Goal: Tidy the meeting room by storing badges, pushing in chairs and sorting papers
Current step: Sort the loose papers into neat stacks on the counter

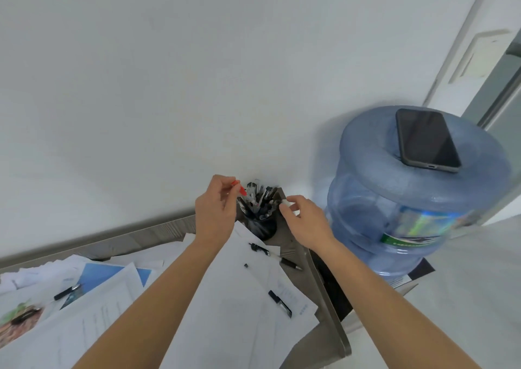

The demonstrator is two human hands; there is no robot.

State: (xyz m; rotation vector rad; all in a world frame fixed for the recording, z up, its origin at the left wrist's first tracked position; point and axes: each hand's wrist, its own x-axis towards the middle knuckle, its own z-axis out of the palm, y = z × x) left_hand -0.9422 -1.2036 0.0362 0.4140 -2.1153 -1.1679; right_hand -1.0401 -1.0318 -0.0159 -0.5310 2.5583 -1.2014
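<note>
A black pen cup [260, 226] full of pens stands at the far corner of the grey table [321, 320], against the white wall. My left hand [215, 209] pinches a red pen [239, 187] just above the cup's left side. My right hand [306, 222] is at the cup's right side, fingertips closed on something small and pale that I cannot make out. White papers [225, 298] lie scattered and overlapping over the table, some with blue and green prints. Loose black pens [279, 303] [290, 264] [66, 292] lie on the sheets.
A blue water bottle [400, 208] on a dispenser stands right of the table, with a black phone [427, 140] lying on top. A door frame [462, 38] is at the upper right. A small black cap [245, 266] and a clip-like pen part [258, 248] rest on the papers.
</note>
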